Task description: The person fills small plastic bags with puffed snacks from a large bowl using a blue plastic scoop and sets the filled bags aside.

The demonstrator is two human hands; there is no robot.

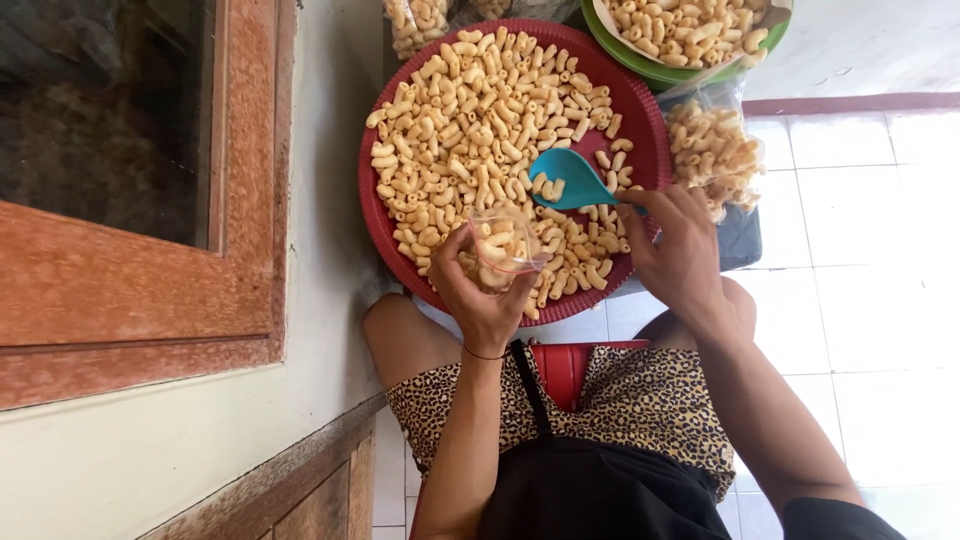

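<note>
Left hand (480, 290) clamped on small clear bag (505, 242), mouth up, over red tray (650, 130) of macaroni snacks; right hand (680, 245) grips blue scoop (570, 180), bowl just above-right of bag, handle toward right hand.

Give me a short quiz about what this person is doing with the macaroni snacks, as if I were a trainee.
1. True or false: the scoop is blue and carries a few pieces.
2. Which hand holds the small clear bag open over the red tray? A) left hand B) right hand
3. What lies just beside the tray, on the right-hand side?

Key
1. True.
2. A; the right hand holds the scoop's handle.
3. A filled clear bag of the same snacks; a green bowl with more sits beyond it.
</note>
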